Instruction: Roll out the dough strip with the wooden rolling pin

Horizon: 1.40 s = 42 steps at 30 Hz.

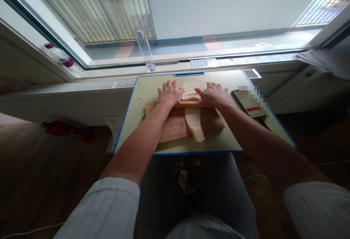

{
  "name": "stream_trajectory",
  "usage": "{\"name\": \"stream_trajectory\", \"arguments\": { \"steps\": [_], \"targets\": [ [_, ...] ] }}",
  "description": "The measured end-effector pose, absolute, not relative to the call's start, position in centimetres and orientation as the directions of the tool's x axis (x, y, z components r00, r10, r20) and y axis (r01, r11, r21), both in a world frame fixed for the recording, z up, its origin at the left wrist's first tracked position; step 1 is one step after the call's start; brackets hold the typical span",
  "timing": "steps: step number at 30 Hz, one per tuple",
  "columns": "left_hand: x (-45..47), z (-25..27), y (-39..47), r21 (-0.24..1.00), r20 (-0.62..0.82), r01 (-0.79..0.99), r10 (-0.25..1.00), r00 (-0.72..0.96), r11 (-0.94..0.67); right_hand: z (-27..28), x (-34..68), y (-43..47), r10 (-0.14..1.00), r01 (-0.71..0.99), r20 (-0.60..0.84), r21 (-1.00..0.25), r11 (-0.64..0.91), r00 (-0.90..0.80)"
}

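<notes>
A wooden rolling pin (193,104) lies across a strip of pale dough (194,123) on a brown wooden board (173,124). My left hand (170,92) presses on the pin's left end with the heel of its palm, fingers stretched forward. On the right end rests my right hand (214,94), its fingers also reaching forward and its thumb pointing inward towards the dough. Both palms cover the pin's ends; only its middle shows. The dough runs under the pin, and its near end hangs over the board's front edge.
The board lies on a small blue-edged table (138,120). A dark device or booklet (246,102), partly blurred out, lies at the right. Beyond are a radiator (109,85) and a clear bottle (146,51) on the windowsill. Small dough crumbs (140,97) sit at the left.
</notes>
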<state>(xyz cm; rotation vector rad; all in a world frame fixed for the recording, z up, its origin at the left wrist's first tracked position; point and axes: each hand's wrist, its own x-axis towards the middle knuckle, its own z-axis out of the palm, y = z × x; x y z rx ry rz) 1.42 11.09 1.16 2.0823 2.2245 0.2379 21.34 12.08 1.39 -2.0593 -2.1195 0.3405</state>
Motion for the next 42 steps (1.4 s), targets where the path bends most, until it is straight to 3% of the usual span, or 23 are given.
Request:
{"name": "stream_trajectory", "arguments": {
  "steps": [10, 24, 33, 42],
  "targets": [
    [1.5, 0.8, 6.7, 0.201, -0.003, 0.975, 0.995, -0.097, 0.096, 1.5, 21.4, 6.3, 0.999, 0.973, 0.012, -0.230, 0.038, -0.036],
    [2.1, 0.3, -0.8, 0.189, 0.105, 0.980, 0.991, -0.086, 0.065, 1.0, 21.7, 0.0, 0.994, 0.987, 0.070, -0.134, 0.087, -0.078],
    [2.0, 0.5, 1.9, 0.171, 0.079, 0.981, 0.991, -0.109, 0.095, 1.3, 21.5, 2.5, 0.997, 0.988, 0.039, -0.135, 0.078, -0.073],
    [1.4, 1.0, 7.9, 0.207, 0.003, 0.974, 0.995, -0.100, 0.097, 1.6, 21.2, 8.8, 0.998, 0.974, -0.010, -0.217, 0.063, -0.066]
  ]
}}
